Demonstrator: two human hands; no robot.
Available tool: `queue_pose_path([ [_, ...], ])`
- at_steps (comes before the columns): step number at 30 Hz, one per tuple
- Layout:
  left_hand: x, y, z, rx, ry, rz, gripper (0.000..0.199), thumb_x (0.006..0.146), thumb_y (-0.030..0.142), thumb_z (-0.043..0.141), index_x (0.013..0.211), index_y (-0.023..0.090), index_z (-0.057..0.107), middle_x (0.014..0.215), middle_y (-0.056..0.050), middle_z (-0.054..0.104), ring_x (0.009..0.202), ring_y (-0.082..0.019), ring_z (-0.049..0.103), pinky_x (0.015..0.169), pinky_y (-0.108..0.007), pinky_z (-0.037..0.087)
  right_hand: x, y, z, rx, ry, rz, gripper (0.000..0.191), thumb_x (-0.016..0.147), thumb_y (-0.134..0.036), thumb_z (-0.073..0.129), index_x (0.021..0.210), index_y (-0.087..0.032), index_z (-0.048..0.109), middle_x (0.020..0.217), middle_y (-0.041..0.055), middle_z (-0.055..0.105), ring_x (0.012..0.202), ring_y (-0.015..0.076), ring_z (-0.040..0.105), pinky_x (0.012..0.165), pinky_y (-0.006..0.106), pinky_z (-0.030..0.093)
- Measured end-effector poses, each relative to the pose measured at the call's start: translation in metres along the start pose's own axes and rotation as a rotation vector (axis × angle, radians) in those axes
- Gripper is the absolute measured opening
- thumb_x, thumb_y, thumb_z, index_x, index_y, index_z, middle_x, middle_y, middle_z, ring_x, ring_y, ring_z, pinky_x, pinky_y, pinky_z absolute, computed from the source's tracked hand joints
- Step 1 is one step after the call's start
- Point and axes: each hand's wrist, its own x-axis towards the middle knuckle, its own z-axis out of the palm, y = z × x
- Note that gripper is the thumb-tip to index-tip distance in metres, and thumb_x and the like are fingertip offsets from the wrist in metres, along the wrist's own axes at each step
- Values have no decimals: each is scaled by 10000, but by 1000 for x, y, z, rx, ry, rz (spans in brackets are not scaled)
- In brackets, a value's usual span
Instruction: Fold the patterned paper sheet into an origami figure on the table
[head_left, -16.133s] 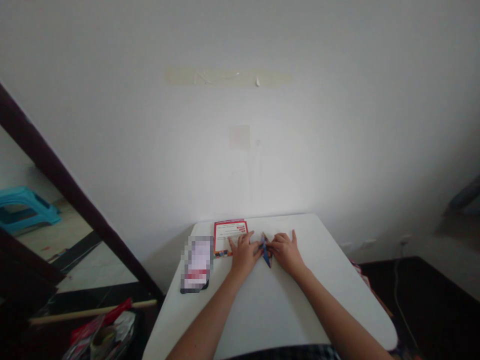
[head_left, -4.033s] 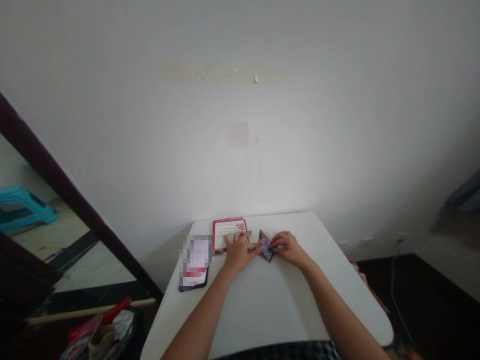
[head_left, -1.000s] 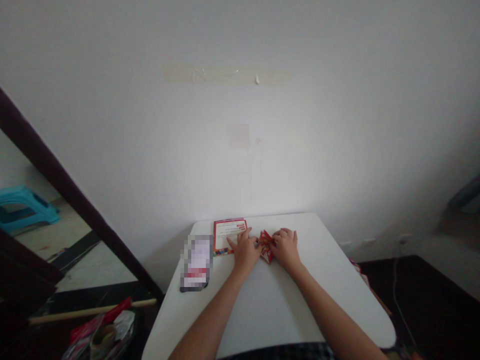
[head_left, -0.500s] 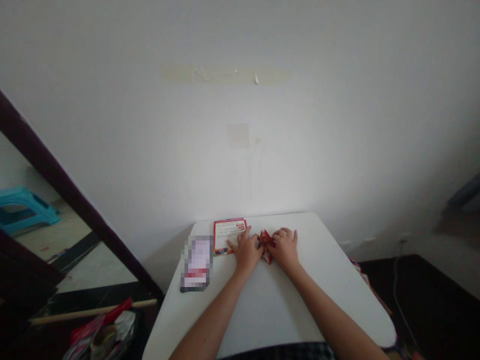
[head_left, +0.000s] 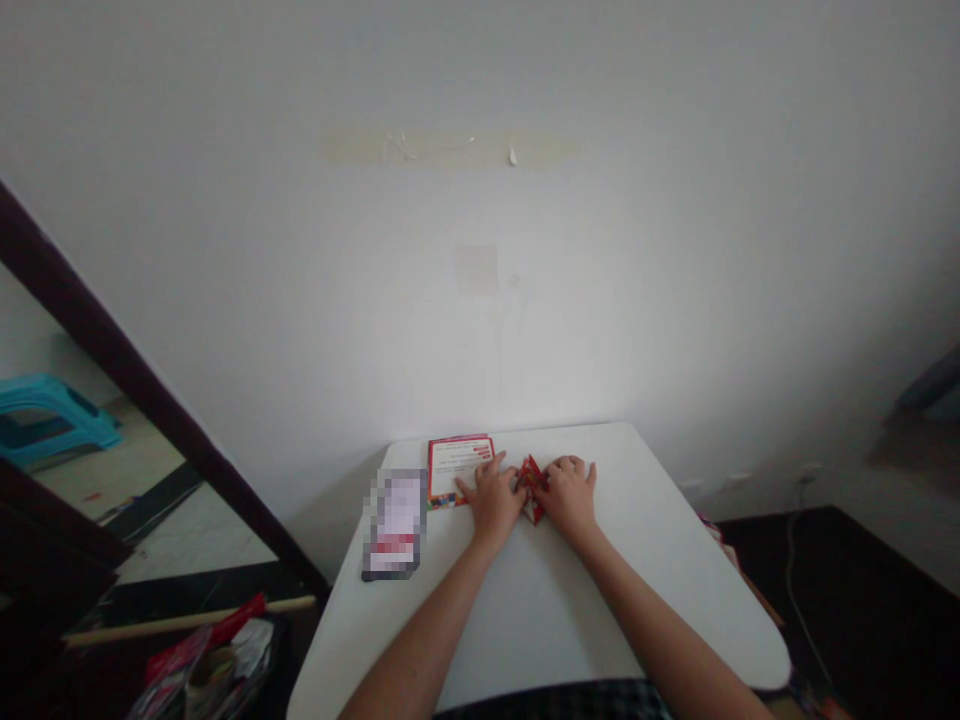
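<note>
A small piece of folded red and white printed paper (head_left: 532,511) rests on the white table (head_left: 540,610) between my two hands. My left hand (head_left: 495,500) pinches its left side, with the other fingers spread toward a printed sheet. From the opposite side my right hand (head_left: 568,492) grips the paper's right edge, its outer fingers partly extended. Fingertips hide some of the folds. Just left of my left hand lies the printed sheet (head_left: 454,460), white with a red border and a colourful lower strip.
At the table's left side lies a pixelated phone-like object (head_left: 397,520). A plain wall (head_left: 675,250) stands behind the table. On the floor to the left are a bin of rubbish (head_left: 217,670) and a wooden stick (head_left: 285,606). A blue stool (head_left: 60,415) shows in a mirror-like panel.
Both hands keep their hold on the folded paper, almost in the same place. The whole view has shifted very slightly.
</note>
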Motion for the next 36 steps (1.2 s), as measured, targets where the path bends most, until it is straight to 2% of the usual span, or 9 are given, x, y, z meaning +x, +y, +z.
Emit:
queue_pose_path([
  [5, 1, -1, 0, -4, -14, -8, 213, 786, 314, 647, 991, 308, 703, 1467, 12, 473, 1301, -311, 392, 1092, -731, 96, 0, 3, 0, 59, -32, 24, 256, 816, -411, 618, 967, -213, 677, 1160, 123, 596, 1216, 334, 401, 1080, 625, 171],
  [10, 2, -3, 2, -18, -1, 7, 118, 791, 338, 654, 882, 296, 716, 1435, 19, 501, 1289, -301, 407, 1090, -729, 105, 0, 11, -1, 108, -16, -10, 211, 817, -399, 626, 936, -237, 691, 1122, 89, 616, 1194, 315, 421, 1089, 620, 160],
  [15, 1, -1, 0, -19, -13, 2, 104, 780, 360, 675, 824, 274, 714, 1421, 14, 514, 1297, -301, 398, 1099, -723, 103, -1, 13, 0, 114, 1, -24, 175, 805, -363, 638, 917, -245, 702, 1093, 75, 631, 1171, 300, 435, 1092, 612, 158],
  [22, 2, -1, 1, -32, -22, 11, 89, 780, 349, 678, 810, 269, 700, 1413, 22, 524, 1298, -297, 390, 1108, -714, 91, -1, 8, -1, 132, -23, 3, 195, 810, -369, 622, 945, -245, 689, 1108, 87, 618, 1162, 305, 439, 1070, 588, 202],
  [36, 3, -4, 4, -62, -3, 35, 65, 791, 277, 642, 849, 263, 667, 1419, 39, 528, 1298, -266, 404, 1112, -712, 68, -3, 3, -1, 116, -26, 37, 252, 830, -411, 603, 1006, -241, 666, 1131, 97, 595, 1163, 314, 429, 1065, 590, 194],
])
